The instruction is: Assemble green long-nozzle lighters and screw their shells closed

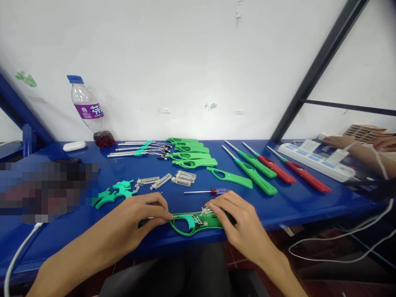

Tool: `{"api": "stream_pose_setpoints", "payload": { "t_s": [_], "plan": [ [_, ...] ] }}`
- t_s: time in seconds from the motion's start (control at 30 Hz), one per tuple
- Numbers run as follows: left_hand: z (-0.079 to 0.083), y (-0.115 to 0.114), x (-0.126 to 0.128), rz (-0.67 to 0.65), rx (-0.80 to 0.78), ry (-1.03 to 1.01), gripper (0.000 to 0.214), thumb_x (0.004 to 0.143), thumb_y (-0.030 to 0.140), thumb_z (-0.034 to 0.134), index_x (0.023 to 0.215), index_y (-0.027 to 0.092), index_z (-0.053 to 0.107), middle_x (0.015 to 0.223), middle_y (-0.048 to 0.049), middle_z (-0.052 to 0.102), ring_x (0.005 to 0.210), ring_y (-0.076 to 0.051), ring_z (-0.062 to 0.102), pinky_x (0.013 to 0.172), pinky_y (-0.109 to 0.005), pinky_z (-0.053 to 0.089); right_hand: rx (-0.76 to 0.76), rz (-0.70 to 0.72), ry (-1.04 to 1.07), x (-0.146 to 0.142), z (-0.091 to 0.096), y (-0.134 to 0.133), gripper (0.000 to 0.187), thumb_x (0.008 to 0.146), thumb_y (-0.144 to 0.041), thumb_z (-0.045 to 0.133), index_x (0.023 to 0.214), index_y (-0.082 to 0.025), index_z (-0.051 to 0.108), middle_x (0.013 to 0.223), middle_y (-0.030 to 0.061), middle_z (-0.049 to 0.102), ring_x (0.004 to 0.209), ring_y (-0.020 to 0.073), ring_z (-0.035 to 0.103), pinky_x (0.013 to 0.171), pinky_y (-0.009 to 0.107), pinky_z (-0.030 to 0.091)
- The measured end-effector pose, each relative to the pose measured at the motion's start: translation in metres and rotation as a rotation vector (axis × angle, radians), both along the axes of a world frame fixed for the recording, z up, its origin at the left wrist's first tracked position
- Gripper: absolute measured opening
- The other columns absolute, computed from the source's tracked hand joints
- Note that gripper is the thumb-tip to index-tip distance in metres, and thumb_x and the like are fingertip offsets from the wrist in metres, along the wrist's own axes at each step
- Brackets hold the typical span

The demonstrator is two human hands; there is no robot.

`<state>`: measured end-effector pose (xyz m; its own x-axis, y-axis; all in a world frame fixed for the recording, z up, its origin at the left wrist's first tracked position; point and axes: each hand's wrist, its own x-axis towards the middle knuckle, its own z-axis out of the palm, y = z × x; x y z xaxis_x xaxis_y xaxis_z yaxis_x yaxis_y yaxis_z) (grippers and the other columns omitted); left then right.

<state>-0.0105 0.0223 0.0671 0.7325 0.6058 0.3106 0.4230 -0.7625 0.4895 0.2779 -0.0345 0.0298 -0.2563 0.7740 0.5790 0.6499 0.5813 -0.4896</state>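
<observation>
An opened green gas lighter casing [185,233] lies low over the table's front edge, its inside facing up. Within it sit a teal trigger [190,222], thin white wires and part of a clear fuel tank [206,211]. My left hand [151,212] is closed in a pinch at the casing's front end, where the metal tube goes in. My right hand [238,214] grips the casing's handle end, fingertips at the clear tank; the hand hides the rest of that end. Just beyond lies a screwdriver [213,192] with a red and purple handle.
Behind are green casing halves [194,163], metal tubes with wires [130,152], clear tanks [184,177] and teal triggers [116,194]. Finished-looking lighters [258,177], a power strip [318,161] and another person's arm [361,154] are right. A bottle [89,111] stands back left.
</observation>
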Motion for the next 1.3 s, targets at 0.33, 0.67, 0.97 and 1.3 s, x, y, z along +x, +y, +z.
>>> {"api": "stream_pose_setpoints", "payload": {
  "t_s": [0.33,0.67,0.97,1.3],
  "plan": [
    [0.002,0.003,-0.001,-0.006,-0.053,0.0,0.032,0.104,0.019,0.057,0.109,0.038,0.082,0.098,-0.0004,0.072,0.074,-0.015,0.067,0.062,-0.023,0.05,-0.049,0.012,0.019,0.001,0.002,-0.001,0.02,0.108,-0.016,0.055,0.107,-0.023,0.073,0.101,0.0025,0.077,0.094,0.0219,0.069,0.095,0.041,0.049],
    [0.003,0.005,-0.001,0.015,-0.1,0.02,0.026,0.103,0.023,0.058,0.103,0.032,0.082,0.099,-0.0018,0.073,0.081,-0.017,0.071,0.072,-0.025,0.054,-0.269,0.029,0.097,0.007,0.009,-0.003,0.01,0.1,-0.029,0.073,0.107,-0.031,0.079,0.107,-0.0002,0.075,0.104,0.0208,0.068,0.093,0.034,0.051],
    [0.001,0.002,-0.002,0.037,-0.038,0.072,0.025,0.106,0.026,0.055,0.104,0.03,0.079,0.102,-0.0018,0.072,0.088,-0.018,0.07,0.081,-0.027,0.055,-0.402,0.094,0.136,0.013,0.019,-0.002,0.018,0.099,-0.029,0.074,0.113,-0.036,0.082,0.108,-0.0014,0.073,0.101,0.0185,0.068,0.096,0.033,0.049],
    [-0.017,-0.025,0.035,0.038,0.092,0.07,0.025,0.108,0.023,0.053,0.122,0.034,0.07,0.133,-0.0024,0.062,0.125,-0.025,0.055,0.106,-0.041,0.051,-0.391,0.083,0.101,0.013,0.014,-0.002,0.025,0.097,-0.025,0.077,0.116,-0.039,0.082,0.106,-0.0002,0.065,0.104,0.0195,0.064,0.094,0.033,0.049]
  ]
}}
